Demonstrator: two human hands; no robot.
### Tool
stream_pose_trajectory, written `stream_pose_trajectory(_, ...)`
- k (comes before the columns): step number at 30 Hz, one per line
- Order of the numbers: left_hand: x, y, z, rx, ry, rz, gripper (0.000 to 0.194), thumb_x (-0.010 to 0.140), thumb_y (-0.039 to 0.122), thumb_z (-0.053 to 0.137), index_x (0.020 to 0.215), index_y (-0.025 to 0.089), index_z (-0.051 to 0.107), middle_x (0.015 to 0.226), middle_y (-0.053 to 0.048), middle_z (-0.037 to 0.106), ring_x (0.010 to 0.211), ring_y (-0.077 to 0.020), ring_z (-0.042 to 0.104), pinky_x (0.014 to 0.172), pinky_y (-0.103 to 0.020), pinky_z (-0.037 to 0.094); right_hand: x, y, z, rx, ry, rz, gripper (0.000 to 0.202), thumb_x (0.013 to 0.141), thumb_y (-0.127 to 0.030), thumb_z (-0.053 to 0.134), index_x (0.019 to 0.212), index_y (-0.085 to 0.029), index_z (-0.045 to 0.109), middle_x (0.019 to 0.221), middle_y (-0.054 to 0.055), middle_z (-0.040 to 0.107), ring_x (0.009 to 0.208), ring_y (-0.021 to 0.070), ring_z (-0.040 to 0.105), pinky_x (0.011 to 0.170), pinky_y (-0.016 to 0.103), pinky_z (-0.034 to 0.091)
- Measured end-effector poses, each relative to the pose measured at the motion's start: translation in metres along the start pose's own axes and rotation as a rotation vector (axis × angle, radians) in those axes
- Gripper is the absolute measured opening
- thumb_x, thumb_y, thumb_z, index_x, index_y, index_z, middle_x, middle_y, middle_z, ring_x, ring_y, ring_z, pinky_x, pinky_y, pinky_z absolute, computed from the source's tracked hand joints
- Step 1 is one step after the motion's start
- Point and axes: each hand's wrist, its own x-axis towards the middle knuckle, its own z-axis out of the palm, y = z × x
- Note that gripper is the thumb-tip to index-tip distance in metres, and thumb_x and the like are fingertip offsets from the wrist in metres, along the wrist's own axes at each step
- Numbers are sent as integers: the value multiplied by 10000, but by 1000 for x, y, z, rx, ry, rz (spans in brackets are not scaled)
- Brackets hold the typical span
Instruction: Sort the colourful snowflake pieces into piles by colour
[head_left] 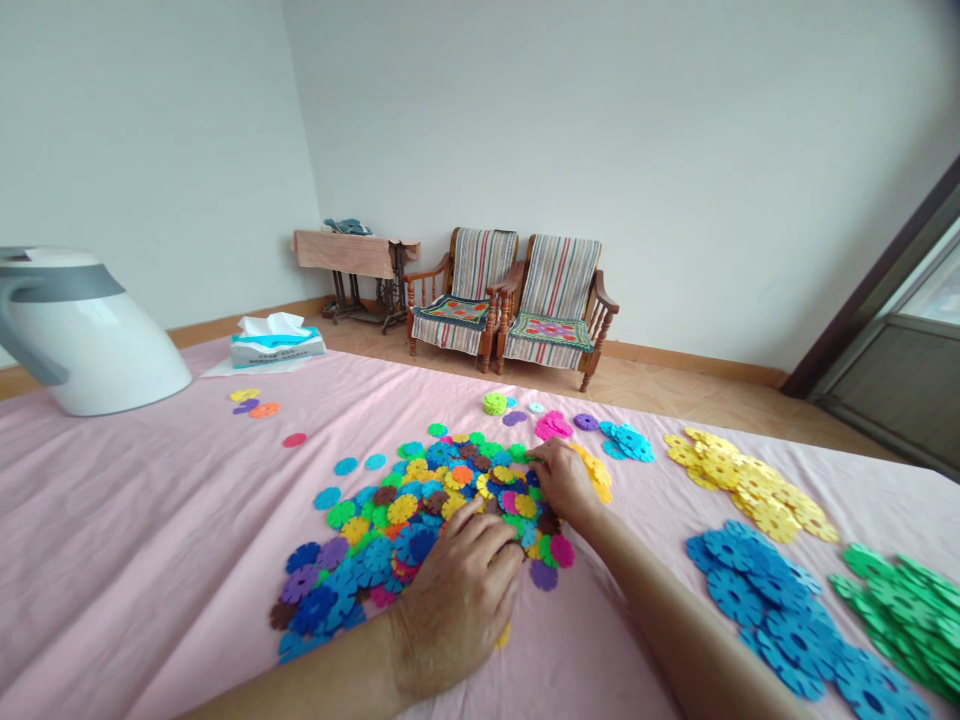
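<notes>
Mixed pile (405, 508): notched round discs in blue, green, yellow, purple, pink, orange and brown, heaped and overlapping at mid-view on a wrinkled pink cloth (180, 520).
Left hand (466, 590): back upward, laid over the near side of the mixed pile, fingers bent; a yellow disc (505, 635) partly showing just beside.
Right hand (566, 480): at the far right edge of the mixed pile, fingertips down by the green discs (519, 453).
Grip: narrow on both, fingers bent and close together; undersides hidden, so cannot tell whether closed on any disc.
Orange-yellow discs (597, 472): just beyond the right wrist.
Far edge: lime stack (495, 404), pink cluster (553, 425), purple stack (586, 422) and light-blue cluster (628, 442), in a loose row.
Right side: yellow pile (750, 480), with blue pile (780, 600) and green pile (907, 605) nearer, each apart from the mixed pile.
Left side: red disc (295, 440) lying alone; white-and-grey jug (120, 340) and tissue box (277, 347) farther back.
Room behind: two wooden armchairs (559, 280) with striped covers, near a cloth-draped stand (341, 255).
</notes>
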Motion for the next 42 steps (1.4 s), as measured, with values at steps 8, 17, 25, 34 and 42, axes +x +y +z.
stream_pose_trajectory(8,1,2,1,-18,-56,-37,152,891,138,477,916,181,621,989,-41,640,986,-198,558,1074,-481,326,2,3,3,80,103,101,313,814,-171,509,1090,-176,656,947,68,702,830,172,631,769,257,446)
stream_pose_trajectory(17,1,0,2,-8,5,1,186,895,150,474,950,199,644,948,-47,655,953,-196,584,1027,-459,393,0,-1,-1,144,93,107,228,803,-177,507,908,-208,706,841,32,723,786,169,644,713,243,444)
stream_pose_trajectory(25,1,2,1,-30,-37,-39,171,897,140,469,946,192,625,965,-38,647,963,-195,571,1033,-468,375,-7,-2,-9,149,109,112,233,792,-168,505,892,-205,712,842,34,724,802,173,646,729,245,447)
stream_pose_trajectory(34,0,0,0,-11,9,35,156,893,131,479,875,198,619,823,-21,624,846,-169,581,1025,-436,396,-13,8,-9,162,131,165,251,791,-188,491,926,-192,702,830,43,714,734,165,636,660,243,448)
stream_pose_trajectory(42,1,0,-1,-32,-22,181,183,913,113,434,908,189,600,790,-14,609,806,-157,572,1018,-413,401,-6,-1,-7,166,87,139,276,753,-164,514,947,-164,710,752,42,698,700,158,623,638,239,436)
